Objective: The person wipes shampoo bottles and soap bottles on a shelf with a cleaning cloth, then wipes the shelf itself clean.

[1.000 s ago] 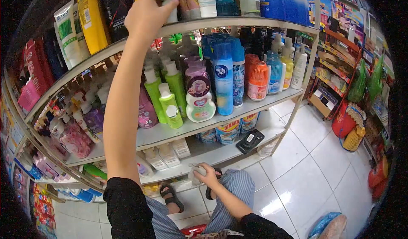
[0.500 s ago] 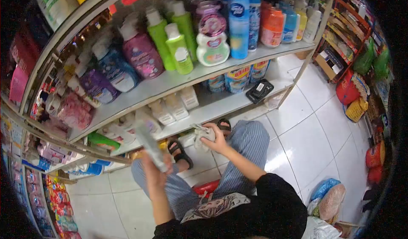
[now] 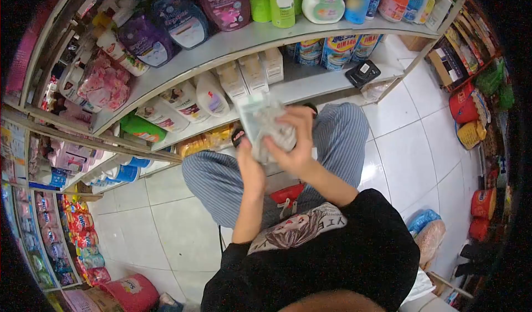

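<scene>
I log: left hand now lowered from the shelves, gripping pale plastic tube | right hand clasps crumpled grey-white cloth against it | wiping begun, I judge

Both hands are raised together over the striped trousers. The left hand grips a pale tube, blurred. The right hand presses a white cloth against it. Just behind is the lower shelf with white bottles and a black device. Refill pouches sit above, tiled floor below.
</scene>
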The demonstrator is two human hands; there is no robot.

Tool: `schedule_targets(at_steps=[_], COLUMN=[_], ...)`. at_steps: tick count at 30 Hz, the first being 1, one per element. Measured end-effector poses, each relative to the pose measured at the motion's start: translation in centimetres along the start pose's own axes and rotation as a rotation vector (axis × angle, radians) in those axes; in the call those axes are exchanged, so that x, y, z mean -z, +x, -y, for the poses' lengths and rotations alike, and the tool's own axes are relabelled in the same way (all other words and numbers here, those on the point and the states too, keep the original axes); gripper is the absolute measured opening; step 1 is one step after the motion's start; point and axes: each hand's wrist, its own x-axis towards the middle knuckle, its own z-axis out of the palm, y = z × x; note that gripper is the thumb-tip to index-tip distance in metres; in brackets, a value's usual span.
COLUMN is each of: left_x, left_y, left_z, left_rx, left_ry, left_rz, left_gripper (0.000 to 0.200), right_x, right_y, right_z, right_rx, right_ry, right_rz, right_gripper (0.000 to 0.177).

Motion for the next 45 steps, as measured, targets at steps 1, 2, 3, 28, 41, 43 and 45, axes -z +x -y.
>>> schedule_targets(at_steps=[1,2,3,28,41,43,45], left_x=[0.4,0.8,1.0,0.8,5.0,3.2,2.4], left_y=[0.3,0.4,0.5,-0.1,2.7,1.3,-0.4], left_z=[-0.4,-0.4,-0.4,-0.2,2.8,2.0,2.4], left_rx=[0.019,0.025,0.066,0.185,0.107,0.153,0.27], left_ry=[-0.128,-0.132,-0.166,-0.3,-0.503,-0.511,-0.401], left_rz=[0.043,0.038,0.049,0.234,0.255,0.283,0.201], left_gripper=[0.042,0.042,0.042,0.05,0.053,0.052,0.049], right_x=[-0.3,-0.4,-0.3,-0.9,-0.6,-0.8,-1.0], right_y=[-1.6,-2.6,-2.7,-0.5,-4.7,-3.8,-2.1], right_z=[0.5,0.7,0.5,-0.7,0.5,-0.6,-1.3], right_rx=[0.014,0.033,0.033,-0.034,-0.257,-0.193,-0.148], right_ry=[-0.044,-0.087,-0.088,0.002,0.194,0.18,0.098], right_rz=[0.028,0.059,0.067,0.322,0.446,0.378,0.247], right_gripper=[0.037,0.037,0.037,0.041,0.028,0.028,0.029])
